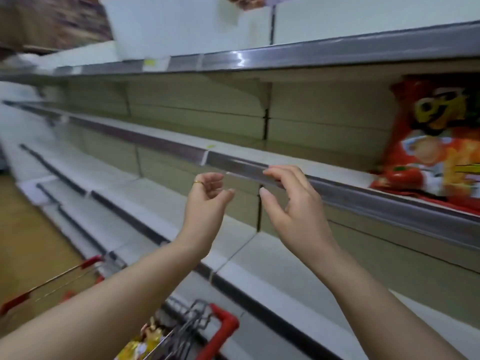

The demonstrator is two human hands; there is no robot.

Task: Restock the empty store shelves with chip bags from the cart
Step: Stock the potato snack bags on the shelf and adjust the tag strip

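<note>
While both arms reach up and forward, the left hand (207,198) and the right hand (296,206) hang close together in front of the middle shelf (259,154). The left grip is loose: its fingers curl softly, its palm faces the other hand, and it holds nothing. A gold ring (198,182) sits on one finger. The right grip is wide, with fingers bent and spread and the thumb pointing at the left hand. It holds nothing too. Its fingertips (270,172) are at the shelf's front edge; I cannot tell if they touch it. One red chip bag (428,152) stands on that shelf, far to the right. Down low, the cart (226,328) holds another bag (148,339).
</note>
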